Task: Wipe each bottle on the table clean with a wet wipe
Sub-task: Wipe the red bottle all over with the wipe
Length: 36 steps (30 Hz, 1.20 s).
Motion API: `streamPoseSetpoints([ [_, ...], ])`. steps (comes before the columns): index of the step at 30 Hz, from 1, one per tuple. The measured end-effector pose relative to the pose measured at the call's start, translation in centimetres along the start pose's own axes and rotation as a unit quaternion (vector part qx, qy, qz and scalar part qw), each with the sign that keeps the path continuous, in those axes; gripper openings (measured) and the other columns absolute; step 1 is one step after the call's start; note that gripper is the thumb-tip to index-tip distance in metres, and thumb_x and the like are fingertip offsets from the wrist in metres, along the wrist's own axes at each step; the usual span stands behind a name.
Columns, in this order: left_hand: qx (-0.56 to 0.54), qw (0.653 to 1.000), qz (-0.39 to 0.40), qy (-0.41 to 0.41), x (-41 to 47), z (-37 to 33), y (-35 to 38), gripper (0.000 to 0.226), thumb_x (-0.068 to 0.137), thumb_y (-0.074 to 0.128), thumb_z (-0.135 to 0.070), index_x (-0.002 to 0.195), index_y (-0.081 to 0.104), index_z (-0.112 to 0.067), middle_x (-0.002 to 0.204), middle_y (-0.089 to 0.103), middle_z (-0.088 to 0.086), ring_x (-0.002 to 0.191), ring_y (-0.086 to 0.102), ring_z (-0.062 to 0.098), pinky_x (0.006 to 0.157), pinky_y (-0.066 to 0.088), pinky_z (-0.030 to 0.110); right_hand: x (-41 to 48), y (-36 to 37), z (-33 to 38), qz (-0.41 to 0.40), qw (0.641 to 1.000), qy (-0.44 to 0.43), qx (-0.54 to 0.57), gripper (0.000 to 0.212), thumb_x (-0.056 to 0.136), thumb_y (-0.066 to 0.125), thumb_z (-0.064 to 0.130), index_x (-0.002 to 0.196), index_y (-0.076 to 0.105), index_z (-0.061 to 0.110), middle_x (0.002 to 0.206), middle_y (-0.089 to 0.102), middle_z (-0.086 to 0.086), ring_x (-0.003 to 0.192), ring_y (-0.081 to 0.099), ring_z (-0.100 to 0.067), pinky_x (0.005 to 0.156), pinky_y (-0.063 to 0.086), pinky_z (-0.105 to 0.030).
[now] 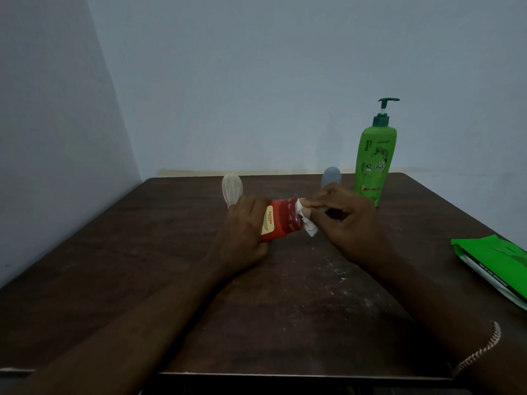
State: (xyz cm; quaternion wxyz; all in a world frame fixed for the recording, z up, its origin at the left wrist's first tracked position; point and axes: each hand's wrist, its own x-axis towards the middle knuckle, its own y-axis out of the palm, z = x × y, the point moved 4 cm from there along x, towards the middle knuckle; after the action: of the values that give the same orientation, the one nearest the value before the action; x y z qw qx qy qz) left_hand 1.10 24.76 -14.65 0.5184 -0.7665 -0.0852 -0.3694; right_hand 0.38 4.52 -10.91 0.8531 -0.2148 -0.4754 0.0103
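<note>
Nearest me, a stitched sleeve cuff [479, 352] sits over the near right corner of the dark tabletop [285, 295]. At the middle, the left hand [245, 223] has its grip clamped round a red bottle [281, 219] turned sideways. The right hand [348, 220] pinches a white wet wipe [308, 223] against the bottle's right end. I see a clear bottle [232, 189] just behind the left hand and a grey bottle [331, 176] behind the right. A green pump bottle [373, 163] stands upright near the far right corner, and a green wipes pack [496, 266] lies at the right edge.
</note>
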Motion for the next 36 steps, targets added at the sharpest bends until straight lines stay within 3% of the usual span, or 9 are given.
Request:
streamPoseSetpoints([
  [4, -0.011, 0.999, -0.015, -0.027, 0.0, 0.5, -0.3, 0.071, 0.070, 0.086, -0.017, 0.132, 0.050, -0.013, 0.124, 0.057, 0.009, 0.115, 0.051, 0.021, 0.095, 0.045, 0.039, -0.5, 0.4, 0.8, 0.057, 0.997, -0.049, -0.023, 0.019, 0.086, 0.074, 0.018, 0.104, 0.075, 0.013, 0.091, 0.067, 0.006, 0.079, 0.065, -0.009, 0.063, 0.051, -0.019],
  [7, 0.005, 1.000, -0.009, -0.010, 0.0, 0.4, -0.1, 0.072, 0.070, 0.087, -0.022, 0.131, 0.049, -0.017, 0.123, 0.056, 0.006, 0.114, 0.051, 0.019, 0.094, 0.046, 0.040, -0.2, 0.1, 0.5, 0.046, 0.997, -0.059, -0.017, 0.017, 0.084, 0.075, 0.012, 0.101, 0.076, 0.011, 0.089, 0.067, 0.004, 0.076, 0.064, -0.008, 0.062, 0.048, -0.017],
  [10, 0.016, 1.000, -0.003, 0.012, 0.0, 0.3, 0.3, 0.072, 0.069, 0.086, -0.026, 0.129, 0.048, -0.019, 0.121, 0.056, 0.004, 0.112, 0.051, 0.017, 0.093, 0.049, 0.042, -0.1, -0.1, 0.3, 0.039, 0.998, -0.053, -0.006, 0.015, 0.084, 0.075, 0.011, 0.099, 0.076, 0.010, 0.088, 0.067, 0.000, 0.077, 0.065, -0.011, 0.061, 0.053, -0.027],
  [14, 0.010, 1.000, -0.021, -0.002, 0.1, 0.7, 0.1, 0.071, 0.068, 0.086, -0.021, 0.129, 0.050, -0.015, 0.120, 0.056, 0.007, 0.111, 0.050, 0.019, 0.091, 0.048, 0.041, -0.2, 0.4, 0.7, 0.066, 0.996, -0.056, 0.013, 0.015, 0.086, 0.075, 0.024, 0.098, 0.076, 0.014, 0.087, 0.069, 0.001, 0.077, 0.067, -0.016, 0.062, 0.054, -0.038],
  [20, 0.050, 0.995, 0.052, 0.062, 0.2, 0.1, 0.8, 0.073, 0.072, 0.083, -0.033, 0.134, 0.046, -0.020, 0.129, 0.054, 0.004, 0.119, 0.048, 0.018, 0.098, 0.040, 0.035, 0.2, 0.0, -0.3, 0.031, 0.999, 0.028, 0.032, 0.008, 0.084, 0.075, 0.019, 0.091, 0.073, 0.017, 0.086, 0.069, 0.006, 0.081, 0.067, -0.012, 0.070, 0.056, -0.036],
  [23, 0.034, 0.998, 0.037, 0.042, 0.2, 0.1, 0.7, 0.073, 0.072, 0.084, -0.030, 0.134, 0.048, -0.018, 0.127, 0.056, 0.005, 0.117, 0.050, 0.019, 0.097, 0.044, 0.039, 0.2, 0.1, -0.7, 0.042, 0.998, 0.044, 0.028, 0.006, 0.083, 0.075, 0.020, 0.087, 0.070, 0.020, 0.084, 0.067, 0.008, 0.080, 0.065, -0.011, 0.069, 0.051, -0.027],
  [29, 0.038, 0.997, 0.034, 0.051, 0.1, 0.1, 0.5, 0.071, 0.071, 0.084, -0.030, 0.131, 0.048, -0.019, 0.125, 0.056, 0.005, 0.116, 0.050, 0.020, 0.096, 0.047, 0.040, 0.1, 0.7, -0.2, 0.077, 0.996, 0.009, 0.041, 0.010, 0.081, 0.078, 0.018, 0.088, 0.072, 0.016, 0.087, 0.067, 0.004, 0.081, 0.066, -0.015, 0.070, 0.054, -0.029],
  [33, 0.035, 0.995, 0.052, 0.074, 0.1, -0.2, 0.7, 0.071, 0.072, 0.083, -0.031, 0.132, 0.047, -0.020, 0.126, 0.055, 0.004, 0.117, 0.048, 0.017, 0.096, 0.040, 0.034, 0.3, 0.1, -0.8, 0.039, 0.995, 0.051, 0.072, 0.008, 0.081, 0.076, 0.012, 0.087, 0.072, 0.011, 0.085, 0.068, 0.001, 0.079, 0.066, -0.014, 0.070, 0.051, -0.026],
  [36, 0.006, 0.999, 0.023, 0.038, 0.1, 0.0, 0.5, 0.070, 0.072, 0.084, -0.026, 0.132, 0.049, -0.018, 0.124, 0.056, 0.005, 0.113, 0.049, 0.015, 0.095, 0.044, 0.036, 0.0, 0.2, -0.8, 0.071, 0.991, 0.064, 0.089, 0.007, 0.082, 0.077, 0.014, 0.086, 0.072, 0.014, 0.084, 0.068, 0.003, 0.079, 0.066, -0.016, 0.067, 0.055, -0.032],
])
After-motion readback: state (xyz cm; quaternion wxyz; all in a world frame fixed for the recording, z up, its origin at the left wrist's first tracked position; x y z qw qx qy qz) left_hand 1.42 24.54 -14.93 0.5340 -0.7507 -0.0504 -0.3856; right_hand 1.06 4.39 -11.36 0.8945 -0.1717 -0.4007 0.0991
